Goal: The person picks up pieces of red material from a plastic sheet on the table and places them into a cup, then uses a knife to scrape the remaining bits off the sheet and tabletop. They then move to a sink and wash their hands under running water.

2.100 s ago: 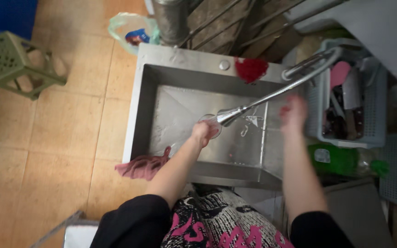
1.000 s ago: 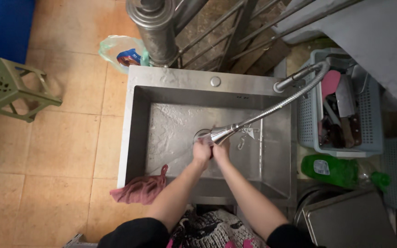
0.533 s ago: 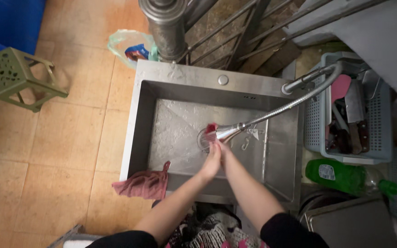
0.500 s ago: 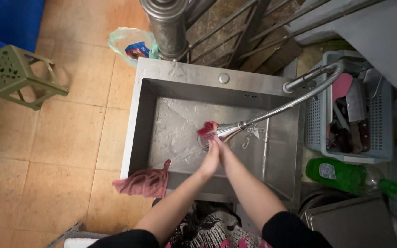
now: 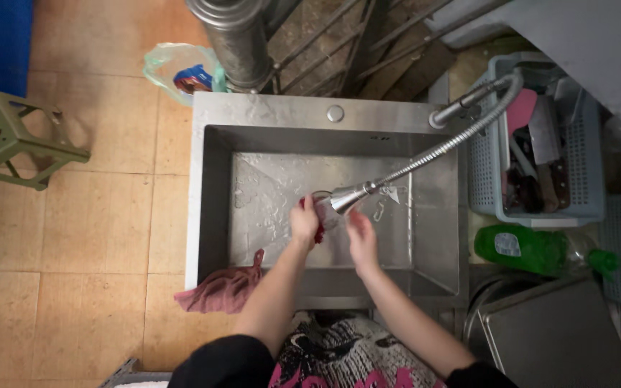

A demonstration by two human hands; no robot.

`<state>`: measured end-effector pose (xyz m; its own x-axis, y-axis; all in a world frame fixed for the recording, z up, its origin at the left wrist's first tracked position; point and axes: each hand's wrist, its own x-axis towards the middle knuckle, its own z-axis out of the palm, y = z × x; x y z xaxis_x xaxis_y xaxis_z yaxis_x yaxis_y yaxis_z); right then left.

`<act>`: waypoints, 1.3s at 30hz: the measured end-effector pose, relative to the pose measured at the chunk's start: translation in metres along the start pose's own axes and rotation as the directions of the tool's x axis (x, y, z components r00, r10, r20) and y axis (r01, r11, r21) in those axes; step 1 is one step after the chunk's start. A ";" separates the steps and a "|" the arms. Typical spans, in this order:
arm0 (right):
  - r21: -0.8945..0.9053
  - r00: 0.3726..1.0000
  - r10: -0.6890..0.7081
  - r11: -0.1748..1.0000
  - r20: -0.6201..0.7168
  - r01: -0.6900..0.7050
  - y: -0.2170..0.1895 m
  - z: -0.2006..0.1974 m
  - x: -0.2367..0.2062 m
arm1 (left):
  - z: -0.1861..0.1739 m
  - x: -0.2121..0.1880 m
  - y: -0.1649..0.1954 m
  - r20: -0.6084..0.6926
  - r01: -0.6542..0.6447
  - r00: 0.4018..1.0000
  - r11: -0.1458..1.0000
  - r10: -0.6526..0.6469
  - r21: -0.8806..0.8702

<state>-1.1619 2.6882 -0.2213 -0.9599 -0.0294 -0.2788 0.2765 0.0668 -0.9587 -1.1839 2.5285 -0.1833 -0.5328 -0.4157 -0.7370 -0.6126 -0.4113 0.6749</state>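
2 hands: left hand (image 5: 305,221) apparently grips red cloth (image 5: 318,228); right hand (image 5: 361,241) beside.

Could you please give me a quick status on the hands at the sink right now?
Left hand grips red item under spray head. Right hand open beside it. Maroon cloth draped over sink front edge, clear of both hands.
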 end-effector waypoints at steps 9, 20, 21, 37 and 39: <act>0.519 0.710 0.646 0.521 0.279 -0.678 0.016 0.042 0.053 | 0.039 0.012 -0.039 0.333 0.070 0.943 0.977 0.001 -0.203; 0.637 0.806 0.459 0.504 0.374 -0.583 -0.012 0.048 0.035 | -0.009 -0.042 -0.032 0.413 -0.794 0.603 0.468 0.682 0.387; 0.645 0.816 0.426 0.505 0.391 -0.573 -0.015 0.048 0.037 | -0.003 -0.044 -0.024 0.340 -0.747 0.662 0.554 0.668 0.366; 0.374 0.781 0.509 0.689 0.362 -0.621 -0.039 0.083 0.039 | -0.009 -0.011 -0.017 -0.007 -0.351 0.862 0.607 0.507 0.713; 0.250 0.796 0.535 0.760 0.282 -0.600 -0.037 0.093 0.055 | -0.013 -0.013 -0.021 -0.028 -0.287 0.956 0.953 0.291 0.096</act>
<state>-1.2202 2.5918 -0.2067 -0.6031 -0.2687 -0.7511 0.7975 -0.1814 -0.5755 -1.1566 2.5315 -0.1873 -0.6714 -0.5399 -0.5077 -0.4868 -0.1952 0.8514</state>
